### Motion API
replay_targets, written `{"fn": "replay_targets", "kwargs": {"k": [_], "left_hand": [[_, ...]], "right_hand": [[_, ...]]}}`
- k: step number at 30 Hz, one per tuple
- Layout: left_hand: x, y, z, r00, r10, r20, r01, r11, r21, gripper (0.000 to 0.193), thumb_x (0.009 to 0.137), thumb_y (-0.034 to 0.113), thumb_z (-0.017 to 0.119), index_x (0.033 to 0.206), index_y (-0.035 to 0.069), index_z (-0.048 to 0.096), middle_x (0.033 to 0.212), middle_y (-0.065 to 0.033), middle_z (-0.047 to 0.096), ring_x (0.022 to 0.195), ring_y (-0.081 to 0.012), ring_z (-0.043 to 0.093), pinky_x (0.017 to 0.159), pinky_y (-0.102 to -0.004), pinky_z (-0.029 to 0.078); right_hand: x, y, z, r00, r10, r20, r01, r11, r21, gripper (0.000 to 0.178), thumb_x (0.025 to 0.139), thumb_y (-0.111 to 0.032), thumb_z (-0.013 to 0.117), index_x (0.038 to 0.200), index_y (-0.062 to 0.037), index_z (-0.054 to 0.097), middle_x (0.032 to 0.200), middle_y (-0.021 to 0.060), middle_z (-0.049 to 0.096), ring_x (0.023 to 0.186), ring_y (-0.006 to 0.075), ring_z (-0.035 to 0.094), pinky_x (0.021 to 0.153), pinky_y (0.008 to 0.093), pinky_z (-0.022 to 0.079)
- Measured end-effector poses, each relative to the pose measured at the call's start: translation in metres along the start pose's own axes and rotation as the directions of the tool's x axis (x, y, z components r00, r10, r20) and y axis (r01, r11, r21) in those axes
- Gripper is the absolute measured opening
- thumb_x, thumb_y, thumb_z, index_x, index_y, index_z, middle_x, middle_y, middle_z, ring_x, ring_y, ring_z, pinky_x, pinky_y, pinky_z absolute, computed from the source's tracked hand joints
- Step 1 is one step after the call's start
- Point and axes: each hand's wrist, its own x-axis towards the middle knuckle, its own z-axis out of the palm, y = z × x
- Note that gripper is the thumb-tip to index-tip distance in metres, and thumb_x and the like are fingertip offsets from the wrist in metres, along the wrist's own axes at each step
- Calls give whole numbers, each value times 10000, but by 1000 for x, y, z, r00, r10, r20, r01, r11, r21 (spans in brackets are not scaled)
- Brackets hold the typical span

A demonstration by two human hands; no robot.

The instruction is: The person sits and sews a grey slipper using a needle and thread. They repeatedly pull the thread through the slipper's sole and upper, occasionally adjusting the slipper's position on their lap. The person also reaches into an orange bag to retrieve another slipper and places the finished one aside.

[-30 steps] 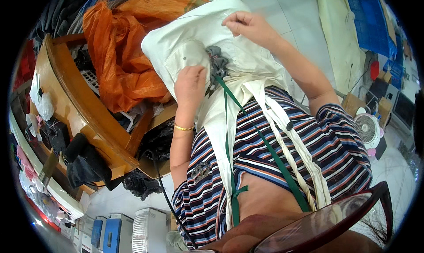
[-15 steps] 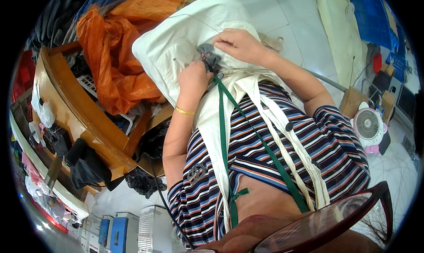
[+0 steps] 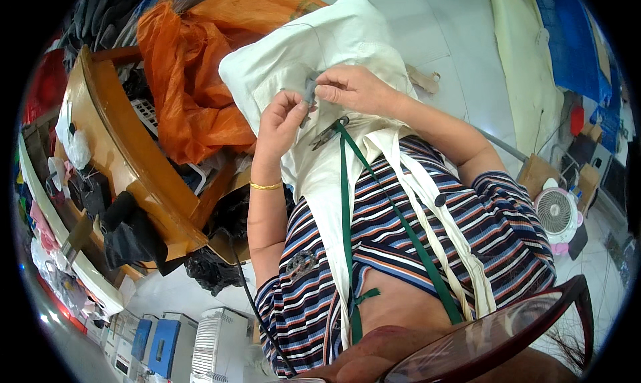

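Note:
A small grey fabric piece is held up between my two hands, above the white cloth spread over my lap. My left hand pinches its lower left side between thumb and fingers. At its right edge, the fingertips of my right hand are closed on it. A thin dark thread crosses the white cloth beyond my hands. Small metal thread snips lie on the white apron just below my hands, tied to a green ribbon that hangs from my neck.
To the left, a big orange sack slumps against a curved wooden table edge. A black cloth hangs over that wood. On the right stand a small white fan and a pale yellow sheet. A black cable runs past my left arm.
The grey piece has been lifted and flattened between both hands; before, it lay bunched by my left hand. My right hand has come down to it. The snips now show uncovered.

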Motion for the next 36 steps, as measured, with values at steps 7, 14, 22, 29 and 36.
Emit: {"fn": "replay_targets", "kwargs": {"k": [7,14,22,29,36], "left_hand": [[-9,11,5,963,265,-43,-222,877,426,168,947,100,660,1070,9,591,946,-23,654,809,-85,610,714,-231,511],[-12,22,-4,994,-99,45,107,964,-242,322,995,281,598,1157,3,600,928,-88,683,755,-153,667,676,-246,530],[-7,8,-1,976,154,-157,-151,988,31,205,942,116,672,1108,5,625,939,-37,663,807,-86,618,725,-225,502],[-10,9,-3,974,198,-110,-159,943,291,273,933,93,688,1170,-25,619,998,-9,640,900,-76,589,807,-215,487],[-21,12,-7,998,0,-70,-8,993,-117,248,907,46,703,1135,-33,650,960,-43,680,843,-88,609,772,-217,496]], "right_hand": [[11,4,9,943,272,194,-329,852,408,209,948,-201,642,1069,-32,671,830,-28,612,759,54,547,691,219,451],[9,-7,10,997,22,70,-49,910,412,223,965,-126,595,1145,-3,645,960,11,632,842,75,564,743,238,469],[16,-9,2,971,194,141,-240,816,527,211,964,-125,622,1135,-3,640,942,-6,627,838,68,564,729,233,468],[18,-18,8,997,50,56,-64,954,292,173,935,-166,667,1023,-17,660,875,-4,628,763,84,555,686,231,453],[14,-24,4,934,-358,15,358,931,-77,157,907,-139,673,1030,-42,675,876,51,656,780,121,606,689,260,469]]}}
